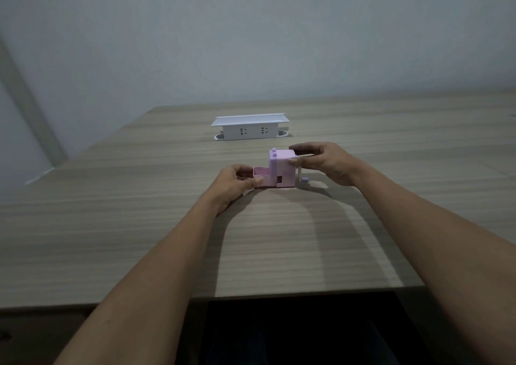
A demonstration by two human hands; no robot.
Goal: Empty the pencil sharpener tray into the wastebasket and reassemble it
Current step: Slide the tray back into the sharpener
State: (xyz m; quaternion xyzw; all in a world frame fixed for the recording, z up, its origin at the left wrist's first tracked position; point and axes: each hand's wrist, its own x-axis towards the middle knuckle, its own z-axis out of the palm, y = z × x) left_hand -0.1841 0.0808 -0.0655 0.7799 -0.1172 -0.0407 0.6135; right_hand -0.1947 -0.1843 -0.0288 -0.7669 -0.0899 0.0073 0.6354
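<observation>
Both hands grip: left (237,181) tray (261,175) (contents unclear, seemingly half-inserted); right (325,162) sharpener (282,166).

There is only one view, from a camera on the person's head. It looks forward and down over the wood-grain table (139,225), quite near to the near edge. The far grey wall (251,29) fills the upper half of the view.

White socket box (249,128) raised from wooden table (139,225), grey wall (251,29) behind
</observation>
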